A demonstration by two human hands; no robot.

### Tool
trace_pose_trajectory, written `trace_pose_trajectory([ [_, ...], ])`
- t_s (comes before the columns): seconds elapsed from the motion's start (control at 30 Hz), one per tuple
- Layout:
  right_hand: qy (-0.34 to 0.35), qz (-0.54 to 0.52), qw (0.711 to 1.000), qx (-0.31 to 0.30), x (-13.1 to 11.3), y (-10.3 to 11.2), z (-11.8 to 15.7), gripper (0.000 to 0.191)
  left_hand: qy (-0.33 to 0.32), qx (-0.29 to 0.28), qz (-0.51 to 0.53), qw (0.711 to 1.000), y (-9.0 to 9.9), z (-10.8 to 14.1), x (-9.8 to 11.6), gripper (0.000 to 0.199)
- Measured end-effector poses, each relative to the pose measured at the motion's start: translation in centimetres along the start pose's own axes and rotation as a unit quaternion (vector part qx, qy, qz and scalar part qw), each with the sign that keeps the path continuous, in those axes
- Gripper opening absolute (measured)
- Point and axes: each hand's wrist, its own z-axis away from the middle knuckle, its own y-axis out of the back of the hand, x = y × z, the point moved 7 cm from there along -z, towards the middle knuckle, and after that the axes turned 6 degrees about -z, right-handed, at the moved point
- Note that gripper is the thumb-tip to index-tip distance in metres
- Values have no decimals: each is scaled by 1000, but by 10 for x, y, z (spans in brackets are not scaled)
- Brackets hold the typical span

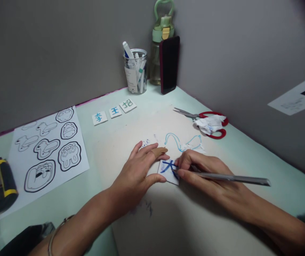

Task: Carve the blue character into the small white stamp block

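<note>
A small white square tile (171,179) with dark blue strokes lies on the pale board in front of me. My left hand (143,165) rests at its left side, fingers spread, thumb along the tile's lower left edge and the other fingertips near its top. One finger has a tan bandage. Between the thumb and fingers of my right hand (203,172) is a slim grey pen-like tool (237,178), its tip on the blue strokes at the tile's right part. A light blue curved drawing (175,137) shows on the board just beyond my hands.
Three lettered tiles (115,111) lie farther back. Behind them stand a jar of markers (135,73), a phone (169,65) and a green bottle (156,60). Red-handled scissors (187,113) with crumpled tissue (211,123) lie right. Left are a printed sheet (53,142) and a black-yellow tool (4,185).
</note>
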Motion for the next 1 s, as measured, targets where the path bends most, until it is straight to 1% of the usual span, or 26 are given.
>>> trace_pose_trajectory([
  [0.27,-1,1,1000,-2,-1,1,1,24,1,1,0,1000,0,0,-1,46],
  [0.63,-11,-13,1000,-19,-1,-1,2,24,0,4,-4,1000,0,0,0,48],
  [1.0,5,-10,999,-30,-5,1,3,23,-4,1,-3,1000,-1,0,-1,45],
])
